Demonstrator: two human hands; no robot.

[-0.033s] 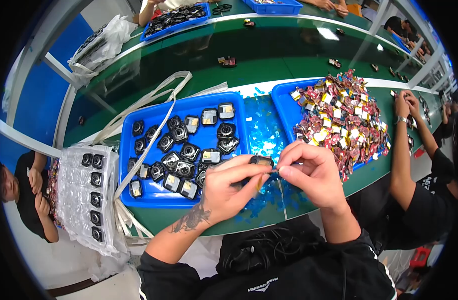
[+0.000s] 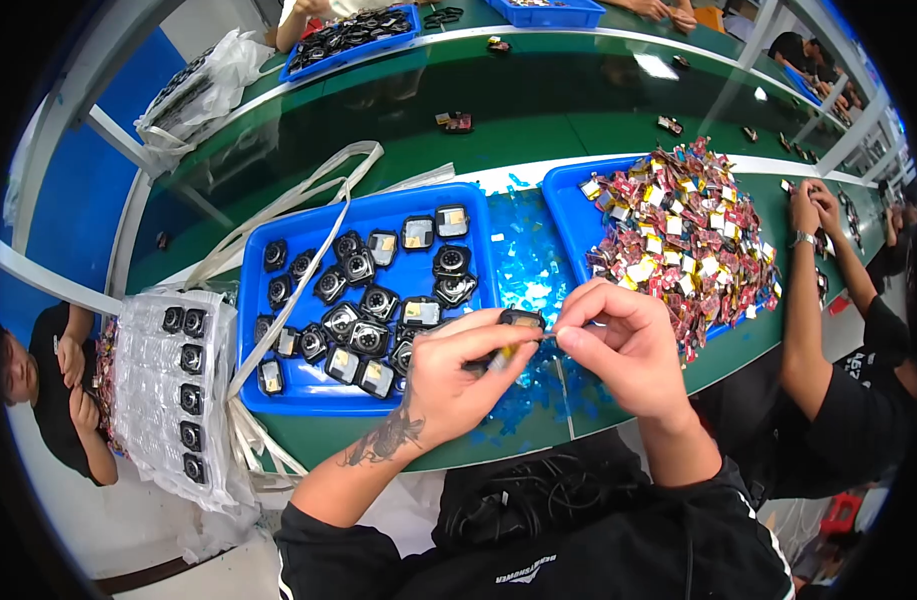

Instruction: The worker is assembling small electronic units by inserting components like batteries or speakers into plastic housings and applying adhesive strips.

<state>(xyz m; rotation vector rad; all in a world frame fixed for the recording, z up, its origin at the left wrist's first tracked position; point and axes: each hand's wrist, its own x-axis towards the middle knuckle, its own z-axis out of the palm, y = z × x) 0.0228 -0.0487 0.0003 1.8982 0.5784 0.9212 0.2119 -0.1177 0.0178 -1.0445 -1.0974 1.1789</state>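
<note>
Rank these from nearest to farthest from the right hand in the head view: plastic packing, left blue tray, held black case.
From the right hand:
1. Held black case: just left, in the left hand.
2. Left blue tray: farther left, holding similar cases.
3. Plastic packing: far left, past that tray.

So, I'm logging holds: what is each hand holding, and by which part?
The left hand holds a dark case by its near edge. The right hand pinches beside it; on what, if anything, can't be told.
</note>
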